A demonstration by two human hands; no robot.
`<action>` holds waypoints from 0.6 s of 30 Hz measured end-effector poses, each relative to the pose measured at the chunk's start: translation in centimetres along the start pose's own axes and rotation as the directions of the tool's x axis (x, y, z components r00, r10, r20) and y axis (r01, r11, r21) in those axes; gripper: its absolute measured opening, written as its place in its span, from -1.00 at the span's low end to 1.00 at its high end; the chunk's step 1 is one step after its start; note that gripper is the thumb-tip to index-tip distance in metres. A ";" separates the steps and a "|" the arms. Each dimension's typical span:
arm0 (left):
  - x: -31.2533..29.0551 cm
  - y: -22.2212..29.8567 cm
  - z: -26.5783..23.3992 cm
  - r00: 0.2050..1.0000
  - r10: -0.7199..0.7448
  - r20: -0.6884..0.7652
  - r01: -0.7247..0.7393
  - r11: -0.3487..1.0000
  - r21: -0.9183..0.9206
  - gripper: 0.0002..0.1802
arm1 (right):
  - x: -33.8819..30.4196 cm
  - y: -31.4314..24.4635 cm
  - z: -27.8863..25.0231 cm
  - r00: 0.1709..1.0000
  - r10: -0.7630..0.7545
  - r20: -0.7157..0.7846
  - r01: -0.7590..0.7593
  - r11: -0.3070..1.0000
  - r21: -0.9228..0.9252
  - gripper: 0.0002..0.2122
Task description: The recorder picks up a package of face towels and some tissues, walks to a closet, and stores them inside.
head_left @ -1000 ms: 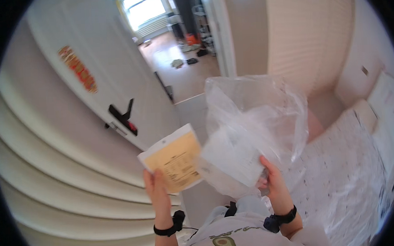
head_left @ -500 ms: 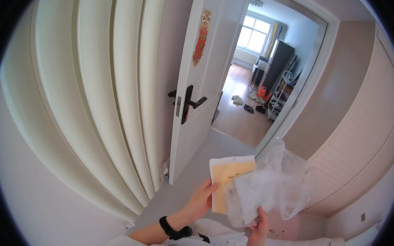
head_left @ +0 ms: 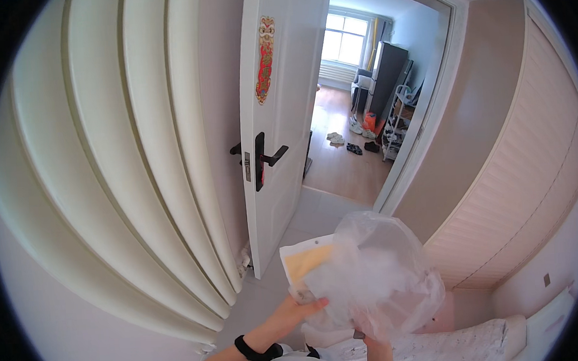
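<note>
Our bag (head_left: 388,273) now covers more of the packet (head_left: 298,263), at twelve o'clock from our left hand (head_left: 303,308), which pinches it. Whether our right hand (head_left: 369,331) grips, we cannot tell. Steady pinching should keep the packet from slipping.

The packet (head_left: 302,262) is yellow and white.

Bright daylight from far window (head_left: 346,40)
</note>
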State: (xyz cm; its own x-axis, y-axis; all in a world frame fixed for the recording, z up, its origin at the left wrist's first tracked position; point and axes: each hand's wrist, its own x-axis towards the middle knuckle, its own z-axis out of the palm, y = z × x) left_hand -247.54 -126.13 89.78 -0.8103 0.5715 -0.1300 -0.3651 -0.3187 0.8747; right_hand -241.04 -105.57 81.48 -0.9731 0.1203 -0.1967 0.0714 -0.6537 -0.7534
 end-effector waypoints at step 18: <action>7.2 3.8 -5.2 0.871 0.175 -0.459 -0.259 0.958 -0.126 -0.55 | 5.4 -5.1 5.1 0.997 -0.050 -0.067 0.048 0.999 -0.023 -0.60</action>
State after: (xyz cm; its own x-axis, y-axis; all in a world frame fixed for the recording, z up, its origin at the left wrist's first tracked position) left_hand -257.14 -127.16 89.76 -0.9801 0.0952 -0.1743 -0.1978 -0.5479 0.8128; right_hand -247.80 -105.42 87.46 -0.9586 0.2022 -0.2006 0.0295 -0.6300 -0.7760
